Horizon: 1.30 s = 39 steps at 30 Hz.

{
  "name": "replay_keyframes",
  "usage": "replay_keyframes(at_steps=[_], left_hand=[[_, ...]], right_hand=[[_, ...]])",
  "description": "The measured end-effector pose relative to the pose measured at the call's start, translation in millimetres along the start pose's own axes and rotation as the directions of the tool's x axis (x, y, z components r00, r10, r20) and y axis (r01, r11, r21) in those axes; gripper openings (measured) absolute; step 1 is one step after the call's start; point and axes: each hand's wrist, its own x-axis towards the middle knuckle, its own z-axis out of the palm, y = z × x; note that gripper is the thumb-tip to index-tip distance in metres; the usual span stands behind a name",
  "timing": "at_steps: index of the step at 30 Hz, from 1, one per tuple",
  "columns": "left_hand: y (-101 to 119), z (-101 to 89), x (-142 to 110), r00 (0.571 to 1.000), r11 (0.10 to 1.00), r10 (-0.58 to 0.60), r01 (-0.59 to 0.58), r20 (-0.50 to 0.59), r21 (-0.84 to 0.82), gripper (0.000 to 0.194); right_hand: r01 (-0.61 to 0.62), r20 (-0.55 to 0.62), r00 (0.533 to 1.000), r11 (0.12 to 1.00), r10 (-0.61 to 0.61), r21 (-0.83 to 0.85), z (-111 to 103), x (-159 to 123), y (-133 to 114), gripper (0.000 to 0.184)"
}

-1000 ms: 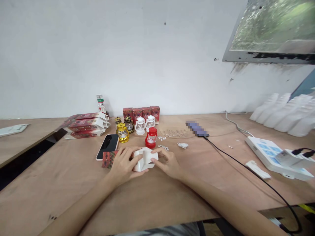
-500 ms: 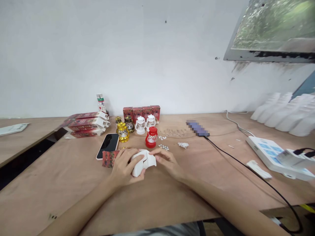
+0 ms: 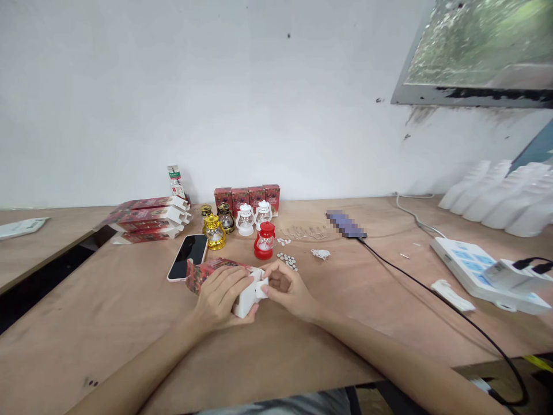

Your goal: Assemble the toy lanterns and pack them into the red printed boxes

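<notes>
A red printed cardboard box (image 3: pixel 196 276) with white end flaps lies sideways above the table, held between both hands. My left hand (image 3: pixel 222 294) wraps around its body near the flap end. My right hand (image 3: pixel 288 288) pinches a white flap at that end between thumb and fingers. Just beyond the hands stands a red mini lantern (image 3: pixel 264 241). Behind it are two white lanterns (image 3: pixel 245 220), with a gold lantern (image 3: pixel 214 233) and two bronze lanterns (image 3: pixel 225 219) to their left. Small round button cells (image 3: pixel 287 259) lie beside the red lantern.
Flattened red cartons (image 3: pixel 147 220) are stacked at the left, near a phone (image 3: pixel 188 257). Several closed red boxes (image 3: pixel 247 199) stand against the wall. Thin wire pieces (image 3: pixel 306 232), a cabled purple phone (image 3: pixel 345 223), a power strip (image 3: pixel 484 271) and white bottles (image 3: pixel 496 193) occupy the right.
The white flaps have folded inward, so the box end that stood open looks mostly covered. The box has tilted, and my right fingers have moved in slightly against the flap.
</notes>
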Motion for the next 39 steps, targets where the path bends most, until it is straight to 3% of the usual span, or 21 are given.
replay_keyframes(at_steps=[5,8,12,15,17,19,21,24,26,29,33,36,39], left_hand=[[0,2.0,-2,1.0,1.0,-0.01,0.009,-0.027,-0.027,0.054],[1,3.0,-4,0.999,0.998,0.041,-0.042,-0.03,-0.046,0.05],[3,5.4,-9,0.989,0.988,0.131,-0.135,-0.063,-0.07,0.034],[3,7.1,-15,0.979,0.976,0.186,-0.193,-0.081,-0.102,0.032],[3,7.4,-19,0.987,0.982,0.127,-0.139,-0.098,-0.124,0.038],[2,6.5,-22,0.991,0.991,-0.032,0.015,-0.132,-0.129,0.045],[0,4.7,-21,0.947,0.958,-0.278,0.26,-0.163,-0.121,0.051],[-6,1.8,-14,0.799,0.808,-0.585,0.56,-0.138,-0.182,0.062],[-10,0.5,-10,0.738,0.723,-0.672,0.636,-0.063,-0.271,0.067],[-13,-0.9,-5,0.695,0.647,-0.718,0.684,0.033,-0.336,0.058],[-11,-1.9,-4,0.697,0.627,-0.708,0.693,0.11,-0.355,0.042],[-5,-0.5,-5,0.722,0.589,-0.659,0.669,0.21,-0.453,0.048],[1,2.6,-6,0.738,0.574,-0.636,0.648,0.227,-0.5,0.057]], right_hand=[[-0.008,-0.009,1.0,1.0,0.008,-0.004,3,-1,-1,0.027],[-0.015,0.004,1.0,0.999,0.015,0.039,2,-1,2,0.042],[-0.081,0.161,0.985,0.994,0.068,0.08,-3,0,7,0.066],[-0.048,0.217,0.976,0.995,0.028,0.083,-3,1,10,0.063],[0.052,0.176,0.983,0.997,-0.062,0.057,-3,1,10,0.061],[0.172,0.109,0.98,0.983,-0.165,-0.058,-4,0,10,0.06],[0.28,0.118,0.959,0.918,-0.256,-0.281,-7,-2,8,0.047],[0.397,0.262,0.918,0.685,-0.299,-0.611,-9,-3,6,0.025],[0.45,0.356,0.893,0.537,-0.275,-0.714,-9,-3,5,0.022],[0.523,0.462,0.853,0.409,-0.244,-0.748,-10,-2,6,0.021],[0.54,0.422,0.832,0.349,-0.361,-0.766,-17,0,6,0.039],[0.516,0.334,0.794,0.275,-0.508,-0.811,-21,2,3,0.048],[0.492,0.304,0.777,0.231,-0.551,-0.839,-23,5,1,0.058]])
